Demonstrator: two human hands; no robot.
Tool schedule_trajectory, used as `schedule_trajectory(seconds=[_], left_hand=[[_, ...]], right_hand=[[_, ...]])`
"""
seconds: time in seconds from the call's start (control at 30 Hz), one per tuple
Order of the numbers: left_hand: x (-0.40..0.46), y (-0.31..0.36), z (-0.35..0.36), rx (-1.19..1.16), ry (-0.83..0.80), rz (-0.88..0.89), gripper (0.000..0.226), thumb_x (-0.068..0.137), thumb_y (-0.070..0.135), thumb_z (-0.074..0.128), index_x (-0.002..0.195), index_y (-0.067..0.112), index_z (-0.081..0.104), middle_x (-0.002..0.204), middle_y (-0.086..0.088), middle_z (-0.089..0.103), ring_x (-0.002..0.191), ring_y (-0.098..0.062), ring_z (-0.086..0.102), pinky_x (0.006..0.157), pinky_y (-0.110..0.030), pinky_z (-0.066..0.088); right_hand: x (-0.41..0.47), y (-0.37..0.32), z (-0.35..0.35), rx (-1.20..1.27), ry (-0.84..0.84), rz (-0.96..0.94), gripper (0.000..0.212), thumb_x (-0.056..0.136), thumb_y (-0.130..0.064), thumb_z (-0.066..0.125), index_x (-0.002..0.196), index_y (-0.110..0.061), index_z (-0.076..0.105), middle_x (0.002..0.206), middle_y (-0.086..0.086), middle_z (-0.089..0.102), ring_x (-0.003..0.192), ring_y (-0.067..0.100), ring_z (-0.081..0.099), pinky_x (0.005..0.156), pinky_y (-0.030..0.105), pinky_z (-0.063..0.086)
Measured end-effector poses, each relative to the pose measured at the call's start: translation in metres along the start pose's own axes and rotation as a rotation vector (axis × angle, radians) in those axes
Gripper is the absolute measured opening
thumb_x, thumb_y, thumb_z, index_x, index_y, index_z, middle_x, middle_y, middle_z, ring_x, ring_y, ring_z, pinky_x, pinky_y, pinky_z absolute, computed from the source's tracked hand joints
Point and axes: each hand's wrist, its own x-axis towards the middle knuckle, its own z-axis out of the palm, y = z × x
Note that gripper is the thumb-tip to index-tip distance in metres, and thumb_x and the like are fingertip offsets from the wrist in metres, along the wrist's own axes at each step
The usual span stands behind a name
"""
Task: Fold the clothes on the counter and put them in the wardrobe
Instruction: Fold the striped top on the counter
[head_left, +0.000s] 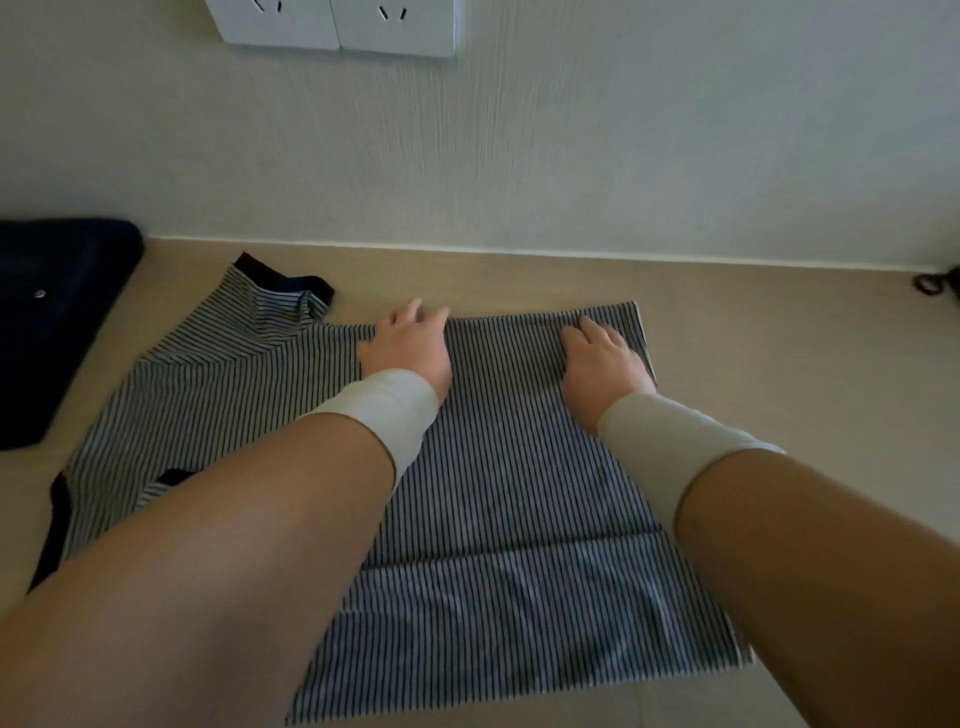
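While both hands lie on it, the item on the counter is catalogued as follows.

Striped shirt: black-and-white fine stripes, spread flat at the centre of the beige counter; right part doubled over, its folded edge running across toward 5 o'clock; dark-trimmed sleeve pointing to 11 o'clock; dark collar edge at 8 o'clock.

Left hand: palm down, fingers straight and spread, pressing the shirt's far edge near 12 o'clock; pale wristband on the wrist.

Right hand: palm down, fingers extended flat on the shirt's far right corner at 1 o'clock; matching pale wristband.

Dark garment: navy, with one small button, lying at 9 o'clock, apart from the shirt.

Wall sockets: white, at 12 o'clock above the counter.

Small dark object: at 3 o'clock by the wall; cannot tell what it is.
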Motion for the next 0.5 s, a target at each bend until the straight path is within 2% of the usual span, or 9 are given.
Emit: schedule_trajectory(seconds=[0.13,0.27,0.4,0.5], left_hand=[[0.015,-0.007,0.0,-0.014,0.058,-0.03,0.051,0.096,0.009,0.039,0.145,0.023,0.036,0.149,-0.005,0.033,0.135,-0.032,0.029,0.102,-0.049,0.04],[0.015,-0.012,0.007,-0.039,0.136,-0.027,0.036,0.1,0.02,0.039,0.135,0.018,0.047,0.141,-0.008,0.04,0.129,-0.031,0.034,0.098,-0.045,0.043],[0.019,-0.016,0.0,-0.058,0.13,-0.046,0.031,0.099,0.017,0.043,0.129,0.014,0.051,0.13,-0.012,0.048,0.122,-0.031,0.042,0.097,-0.043,0.042],[0.018,-0.014,-0.005,0.029,0.162,-0.053,0.023,0.097,0.016,0.046,0.118,0.011,0.055,0.122,-0.01,0.053,0.117,-0.032,0.045,0.094,-0.044,0.042]], right_hand=[[0.025,0.01,-0.007,-0.104,0.047,0.079,0.052,0.095,-0.012,0.035,0.145,-0.017,0.026,0.157,0.006,0.019,0.136,0.035,0.027,0.102,0.05,0.035],[0.04,0.017,-0.011,-0.139,0.133,0.088,0.045,0.092,-0.01,0.033,0.136,-0.015,0.034,0.138,0.011,0.043,0.123,0.034,0.036,0.091,0.048,0.037],[0.041,0.018,-0.013,-0.224,0.195,0.037,0.037,0.084,-0.006,0.046,0.121,-0.012,0.047,0.121,0.016,0.046,0.114,0.035,0.037,0.093,0.049,0.035],[0.039,0.022,-0.019,-0.259,0.249,-0.022,0.027,0.079,-0.002,0.051,0.104,-0.009,0.057,0.113,0.016,0.047,0.11,0.034,0.038,0.094,0.049,0.035]])
